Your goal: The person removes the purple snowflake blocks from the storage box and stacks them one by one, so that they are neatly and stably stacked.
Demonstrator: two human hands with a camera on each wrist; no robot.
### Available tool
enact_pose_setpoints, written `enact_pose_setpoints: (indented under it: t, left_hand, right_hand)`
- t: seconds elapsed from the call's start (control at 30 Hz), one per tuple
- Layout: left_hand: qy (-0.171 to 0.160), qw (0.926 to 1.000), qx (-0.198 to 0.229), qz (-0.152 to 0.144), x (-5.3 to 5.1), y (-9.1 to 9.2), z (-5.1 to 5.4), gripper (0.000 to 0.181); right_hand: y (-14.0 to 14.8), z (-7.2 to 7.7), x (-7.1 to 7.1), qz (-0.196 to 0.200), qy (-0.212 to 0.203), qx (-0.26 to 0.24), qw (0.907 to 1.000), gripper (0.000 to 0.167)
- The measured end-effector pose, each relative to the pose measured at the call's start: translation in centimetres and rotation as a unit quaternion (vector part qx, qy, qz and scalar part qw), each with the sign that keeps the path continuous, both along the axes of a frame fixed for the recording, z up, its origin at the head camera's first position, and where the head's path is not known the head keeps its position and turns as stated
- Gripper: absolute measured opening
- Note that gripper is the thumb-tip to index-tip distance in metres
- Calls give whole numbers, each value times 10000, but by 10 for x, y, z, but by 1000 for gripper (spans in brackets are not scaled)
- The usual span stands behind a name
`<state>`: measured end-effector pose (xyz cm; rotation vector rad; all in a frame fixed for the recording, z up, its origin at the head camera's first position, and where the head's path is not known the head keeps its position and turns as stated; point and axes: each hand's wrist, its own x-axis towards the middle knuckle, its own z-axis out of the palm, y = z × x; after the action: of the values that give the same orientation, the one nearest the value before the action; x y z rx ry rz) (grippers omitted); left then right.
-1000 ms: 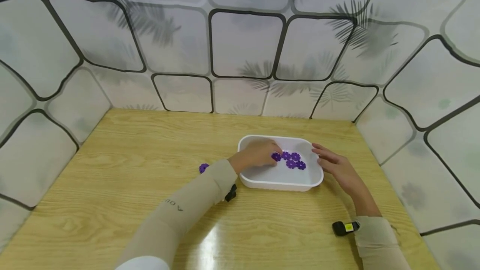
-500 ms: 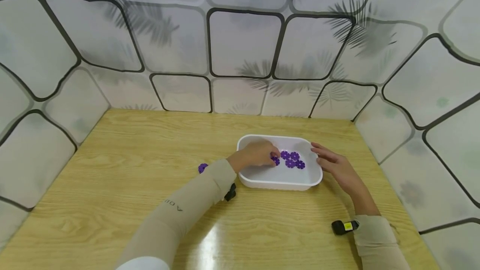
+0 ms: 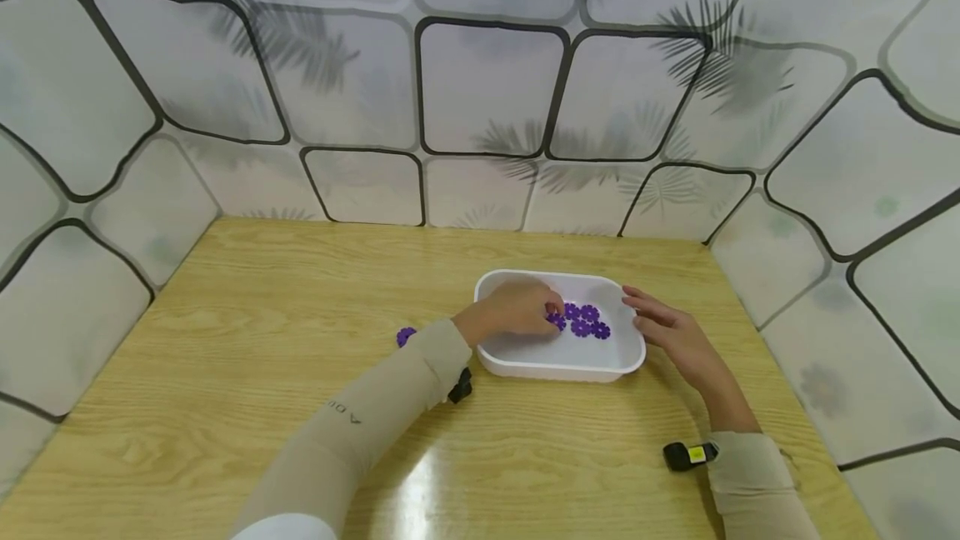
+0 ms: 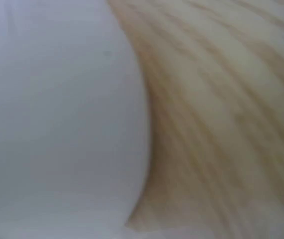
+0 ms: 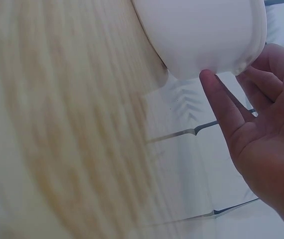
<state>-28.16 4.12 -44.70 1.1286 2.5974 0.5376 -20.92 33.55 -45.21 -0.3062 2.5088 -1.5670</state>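
Observation:
A white plastic tray (image 3: 525,371) stands on the wooden table in the head view. My left hand (image 3: 517,307) reaches into its left half, fingers bent around a purple flower-shaped piece (image 3: 557,322), partly hidden by the fingertips. Just right of it, several similar purple flower pieces (image 3: 581,327) lie flat in a cluster on the tray bottom. My right hand (image 3: 678,340) rests against the tray's right end, fingers fairly straight. In the right wrist view, the thumb of that hand (image 5: 266,134) touches the tray's outer wall (image 5: 202,35). The left wrist view shows no fingers.
Another purple flower piece (image 3: 406,336) lies on the wooden table (image 3: 300,298) left of the tray, partly behind the left forearm. Patterned wall panels (image 3: 491,90) enclose the back and sides. Black wrist devices (image 3: 681,456) sit on both wrists.
The purple piece at my left fingertips has moved slightly down and then right, towards the cluster. My right hand and the tray stay practically still.

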Motion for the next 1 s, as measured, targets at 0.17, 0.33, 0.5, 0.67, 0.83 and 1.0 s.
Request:
enact_pose_setpoints:
  t: [0.17, 0.33, 0.5, 0.67, 0.83, 1.0]
  left_hand:
    - [-185, 9984, 368, 386, -4, -10, 12, 39]
    - [-202, 9960, 681, 546, -6, -28, 25, 38]
    - [-280, 9913, 1059, 731, 1, -54, 31, 37]
    - [-353, 9858, 1332, 963, 15, -82, 37, 36]
    - [-342, 9811, 1469, 1214, 29, -110, 42, 35]
    - [-243, 9795, 1321, 1499, 42, -138, 44, 35]
  right_hand:
    - [0, 0, 0, 2, -15, 24, 10000, 49]
    - [1, 0, 0, 4, -20, 16, 10000, 49]
    - [1, 0, 0, 4, -14, 32, 10000, 49]
    - [1, 1, -1, 16, 10, 48, 10000, 49]
    - [1, 1, -1, 19, 23, 46, 10000, 49]
    - [1, 0, -2, -1, -33, 2, 10000, 50]
